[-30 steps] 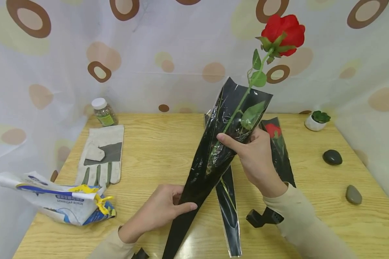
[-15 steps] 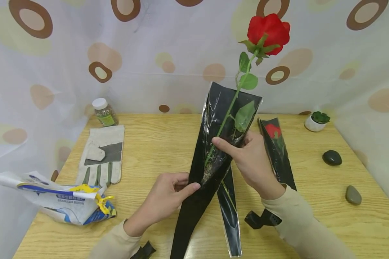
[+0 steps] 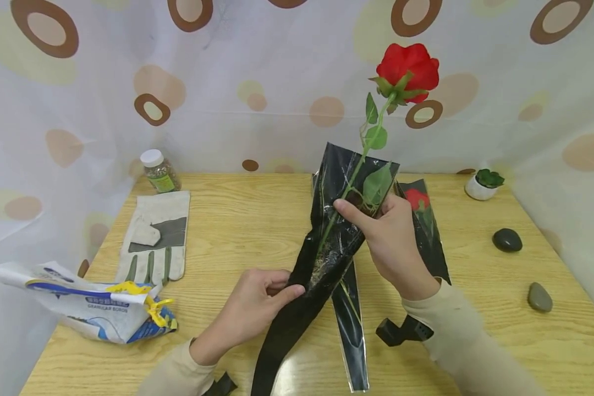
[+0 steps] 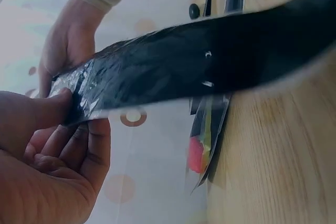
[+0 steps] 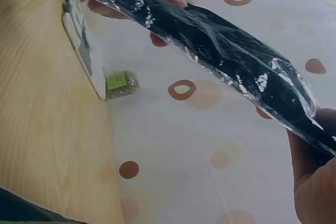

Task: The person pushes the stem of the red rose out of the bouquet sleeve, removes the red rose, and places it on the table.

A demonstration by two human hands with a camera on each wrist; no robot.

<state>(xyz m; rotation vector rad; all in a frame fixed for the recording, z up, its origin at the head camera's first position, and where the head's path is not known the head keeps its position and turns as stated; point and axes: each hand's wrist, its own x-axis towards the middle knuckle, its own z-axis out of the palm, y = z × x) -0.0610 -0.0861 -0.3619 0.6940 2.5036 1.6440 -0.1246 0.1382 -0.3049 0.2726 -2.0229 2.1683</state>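
Note:
A red rose (image 3: 408,71) on a green stem stands tilted in a black wrapping sleeve (image 3: 297,313) with a clear front. Bloom and upper leaves rise above its open top. My right hand (image 3: 393,250) holds the sleeve's upper part, thumb across the front over the stem, fingers behind. Lower down, my left hand (image 3: 252,302) pinches the sleeve's left edge between thumb and fingers. The left wrist view shows the sleeve (image 4: 157,72) bending away below that pinch. Stem end is hard to make out through the shiny film.
Under the held sleeve lies another black sleeve (image 3: 348,330). Beside it is a wrapped rose (image 3: 430,236). Around them are gloves (image 3: 158,236), a jar (image 3: 160,173), a white-blue bag (image 3: 109,313), a potted succulent (image 3: 482,186), a black stone (image 3: 507,240) and a grey stone (image 3: 539,297).
My left hand has moved up along the sleeve. Sleeve and rose shifted left, then came lower, and the bloom now sits lower. The sleeve's lower part now bends more.

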